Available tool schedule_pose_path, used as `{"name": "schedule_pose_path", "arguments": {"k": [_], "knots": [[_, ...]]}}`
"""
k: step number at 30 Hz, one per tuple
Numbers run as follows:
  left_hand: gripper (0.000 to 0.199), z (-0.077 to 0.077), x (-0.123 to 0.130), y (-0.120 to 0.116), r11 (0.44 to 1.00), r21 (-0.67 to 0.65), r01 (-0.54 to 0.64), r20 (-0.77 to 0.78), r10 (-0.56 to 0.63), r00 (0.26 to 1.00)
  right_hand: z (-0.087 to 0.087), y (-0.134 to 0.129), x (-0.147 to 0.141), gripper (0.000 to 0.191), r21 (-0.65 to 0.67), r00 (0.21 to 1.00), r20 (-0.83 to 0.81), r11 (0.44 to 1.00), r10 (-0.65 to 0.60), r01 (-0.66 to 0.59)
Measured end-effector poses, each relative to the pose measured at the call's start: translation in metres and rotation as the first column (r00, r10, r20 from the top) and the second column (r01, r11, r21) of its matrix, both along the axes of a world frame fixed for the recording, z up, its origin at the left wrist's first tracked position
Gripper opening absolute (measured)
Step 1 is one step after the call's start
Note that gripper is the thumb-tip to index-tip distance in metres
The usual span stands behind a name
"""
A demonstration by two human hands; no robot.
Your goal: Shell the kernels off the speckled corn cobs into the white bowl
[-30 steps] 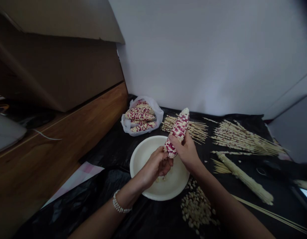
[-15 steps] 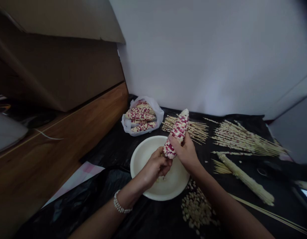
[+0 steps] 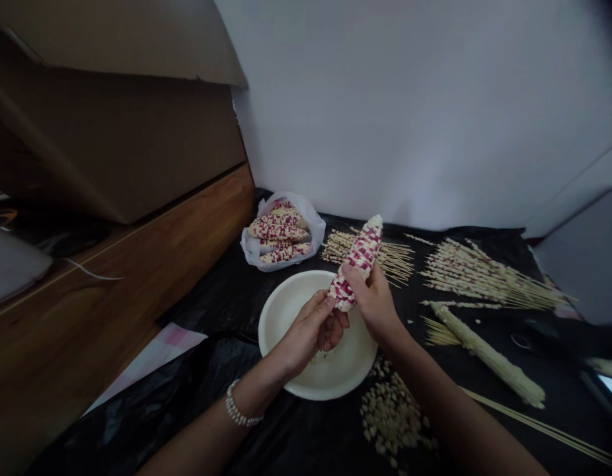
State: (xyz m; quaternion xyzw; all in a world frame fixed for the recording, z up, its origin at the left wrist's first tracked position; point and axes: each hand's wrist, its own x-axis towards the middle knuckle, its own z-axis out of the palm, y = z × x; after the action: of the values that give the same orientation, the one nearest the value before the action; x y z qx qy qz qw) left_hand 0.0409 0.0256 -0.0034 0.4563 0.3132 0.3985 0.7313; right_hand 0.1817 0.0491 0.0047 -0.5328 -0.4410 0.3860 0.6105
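A speckled red-and-cream ear of corn [image 3: 364, 254] is tilted above a cream-coloured basin [image 3: 271, 317], its tip pointing up and away. My right hand [image 3: 375, 301] is closed around its lower half, with the thumb laid along the kernels. At the ear's bottom end, my left hand [image 3: 310, 330] has its thumb pressed on the kernels and its fingers curled underneath. A few kernels [image 3: 320, 357] lie in the basin, partly hidden by my left hand.
Behind the basin stands a plastic bag [image 3: 316, 228] of corn ears. Skewers threaded with kernels [image 3: 464, 274] lie at the right, near a stripped cob [image 3: 489, 357], bare sticks [image 3: 544, 426] and a kernel pile [image 3: 392, 413]. A cardboard box [image 3: 152, 145] rises at left.
The ear of corn has shifted slightly right and up with my right hand. My left thumb has moved up onto its bottom end, and the left fingers have loosened a little.
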Motion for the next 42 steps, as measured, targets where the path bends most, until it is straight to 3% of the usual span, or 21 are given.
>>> {"name": "schedule_pose_path", "arguments": {"k": [6, 12, 22, 33, 36, 42], "knots": [[0.017, 0.009, 0.002, -0.001, 0.997, -0.065, -0.037, -0.025, 0.035, 0.999, -0.005, -0.002, -0.004, 0.043, 0.034, 0.995, 0.102, 0.999, -0.010, 0.007], [0.018, 0.013, 0.003, -0.002, 0.991, -0.108, -0.084, -0.078, 0.076, 0.994, -0.007, -0.006, -0.008, 0.048, 0.031, 0.985, 0.169, 0.999, -0.016, 0.011], [0.020, 0.009, 0.002, -0.003, 0.984, -0.134, -0.115, -0.070, 0.107, 0.992, -0.014, -0.003, -0.011, 0.042, 0.011, 0.999, 0.049, 1.000, 0.023, -0.024], [0.026, 0.012, 0.003, -0.003, 0.970, -0.136, -0.202, -0.018, 0.202, 0.979, -0.010, 0.003, -0.009, 0.050, -0.008, 0.972, -0.219, 0.996, 0.086, -0.090], [0.039, 0.010, 0.003, -0.003, 0.979, -0.104, -0.176, 0.011, 0.178, 0.984, -0.010, 0.003, -0.007, 0.051, 0.011, 0.970, -0.222, 0.995, 0.104, -0.104], [0.039, 0.004, 0.002, -0.002, 0.979, -0.071, -0.191, 0.036, 0.194, 0.980, -0.012, 0.003, -0.008, 0.047, 0.024, 0.980, -0.185, 0.997, 0.075, -0.072]]}}
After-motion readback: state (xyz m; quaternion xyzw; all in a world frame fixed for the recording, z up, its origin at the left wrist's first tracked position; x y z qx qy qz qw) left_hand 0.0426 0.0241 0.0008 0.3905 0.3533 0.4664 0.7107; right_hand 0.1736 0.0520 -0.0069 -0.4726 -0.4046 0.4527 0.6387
